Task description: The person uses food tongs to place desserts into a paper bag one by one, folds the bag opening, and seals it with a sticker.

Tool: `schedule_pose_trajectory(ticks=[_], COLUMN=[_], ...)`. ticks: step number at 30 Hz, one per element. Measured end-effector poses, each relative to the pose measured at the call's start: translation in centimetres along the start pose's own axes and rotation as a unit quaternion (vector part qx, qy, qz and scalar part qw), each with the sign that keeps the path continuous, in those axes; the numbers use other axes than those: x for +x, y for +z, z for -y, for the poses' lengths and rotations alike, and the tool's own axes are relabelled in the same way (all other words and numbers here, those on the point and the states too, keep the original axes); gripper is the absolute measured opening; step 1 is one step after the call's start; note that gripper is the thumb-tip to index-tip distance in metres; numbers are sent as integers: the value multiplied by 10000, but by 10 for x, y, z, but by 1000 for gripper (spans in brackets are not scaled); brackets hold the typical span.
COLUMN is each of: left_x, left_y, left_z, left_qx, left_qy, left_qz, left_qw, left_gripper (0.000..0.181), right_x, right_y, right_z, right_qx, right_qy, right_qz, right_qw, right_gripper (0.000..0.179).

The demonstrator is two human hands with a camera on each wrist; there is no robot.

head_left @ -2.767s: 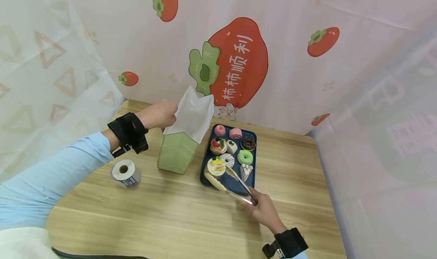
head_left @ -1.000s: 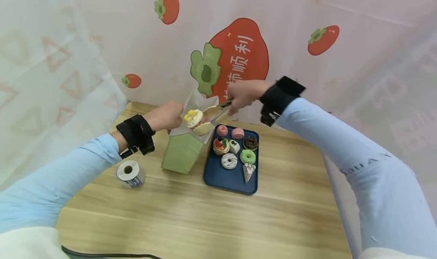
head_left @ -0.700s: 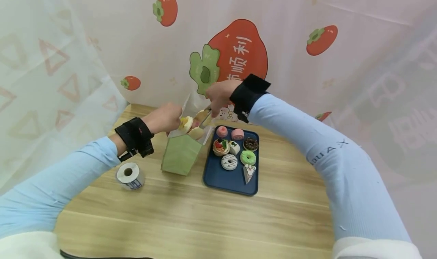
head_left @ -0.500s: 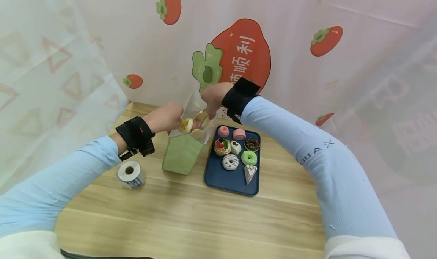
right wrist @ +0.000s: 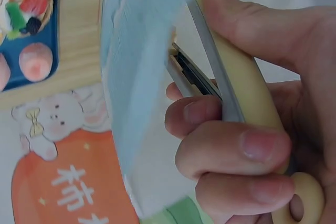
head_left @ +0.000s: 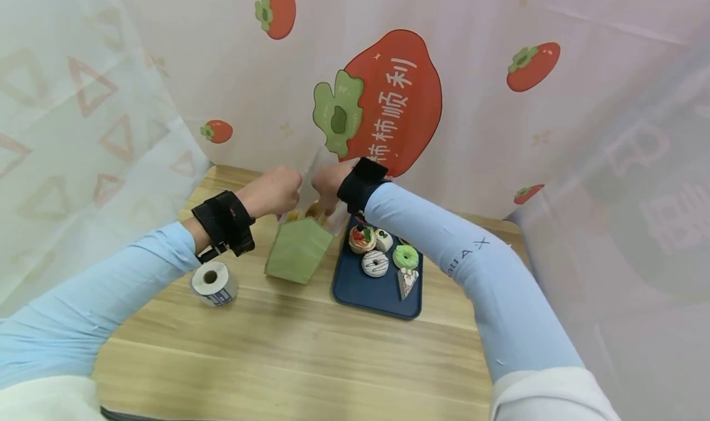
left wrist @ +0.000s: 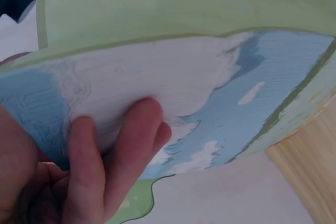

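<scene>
A green paper bag point(head_left: 299, 251) with a white inside stands on the table. My left hand point(head_left: 274, 190) pinches its upper left edge. In the left wrist view its fingers point(left wrist: 139, 129) lie against the bag's blue-and-white printed side. My right hand point(head_left: 330, 180) reaches into the bag's mouth and grips food tongs point(right wrist: 244, 77), thumb along the cream handle and fingers curled round it. A yellow-topped cream tart point(head_left: 293, 215) shows just above the front rim, inside the bag. The front panel hides most of the tart and the tong tips.
Right of the bag lies a dark blue tray point(head_left: 371, 298) with a fruit tart point(head_left: 362, 241), a white striped donut point(head_left: 367, 267), a green donut point(head_left: 399, 257) and a cake slice point(head_left: 407, 280). A label roll point(head_left: 213, 288) stands left. A printed cloth point(head_left: 471, 14) hangs behind.
The tongs took the yellow-topped tart off the tray and carried it left to the bag. The right hand and tart have sunk lower into its mouth. The left hand keeps its hold.
</scene>
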State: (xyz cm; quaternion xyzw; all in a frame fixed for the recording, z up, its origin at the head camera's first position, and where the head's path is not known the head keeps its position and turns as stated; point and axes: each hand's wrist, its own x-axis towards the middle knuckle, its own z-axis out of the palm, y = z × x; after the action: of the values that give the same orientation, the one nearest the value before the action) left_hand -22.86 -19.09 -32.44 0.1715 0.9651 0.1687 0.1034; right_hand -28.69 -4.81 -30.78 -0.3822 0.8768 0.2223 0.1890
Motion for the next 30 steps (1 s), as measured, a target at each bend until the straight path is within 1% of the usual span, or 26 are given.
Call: schedule_pose_trajectory(ticks=[2, 4, 5, 7, 11, 13, 17, 19, 21, 24, 26, 28, 30], left_x=[-1, -2, -2, -2, 0, 1, 1, 0, -2, -4, -4, -4, -4], left_y=[0, 0, 0, 0, 2, 3, 5, 6, 6, 6, 5, 4, 3], left_z=[1, 2, 2, 3, 4, 4, 4, 4, 5, 8, 10, 11, 12], left_qx=[0, 2, -3, 33, -59, -121, -165, -171, -118, 12, 126, 193, 224], left_qy=[35, 20, 16, -4, -67, -138, -86, -60, -58, -72, -70, -33, -1], left_qz=[-12, -36, -45, -76, -79, -60, -41, -15, 3, -11, -28, -77, -108], left_qw=[10000, 10000, 10000, 10000, 9999, 9998, 9998, 9998, 9999, 10000, 9999, 9998, 9997], left_gripper=[17, 18, 18, 17, 13, 13, 13, 13, 13, 14, 14, 14, 14], right_x=[8, 18, 24, 32, 48, 53, 62, 65, 65, 58, 43, 24, 0], right_y=[7, 15, 19, 28, 44, 49, 59, 63, 61, 50, 36, 22, 10], right_z=[2, 3, 2, 0, -6, -7, -10, -11, -12, -15, -19, -25, -32], right_qx=[9, -137, -242, -342, -342, -208, -101, -62, 92, -4, -8, 43, 367], right_qy=[-86, -177, -187, -140, -101, -109, -172, -175, -123, -59, -31, -76, -114], right_qz=[-150, -426, -576, -737, -696, -627, -566, -454, -300, -201, -185, -222, -238], right_qw=[9999, 9988, 9979, 9966, 9969, 9978, 9982, 9988, 9994, 9998, 9998, 9997, 9990], right_gripper=[26, 29, 30, 27, 17, 13, 13, 13, 13, 15, 20, 25, 27])
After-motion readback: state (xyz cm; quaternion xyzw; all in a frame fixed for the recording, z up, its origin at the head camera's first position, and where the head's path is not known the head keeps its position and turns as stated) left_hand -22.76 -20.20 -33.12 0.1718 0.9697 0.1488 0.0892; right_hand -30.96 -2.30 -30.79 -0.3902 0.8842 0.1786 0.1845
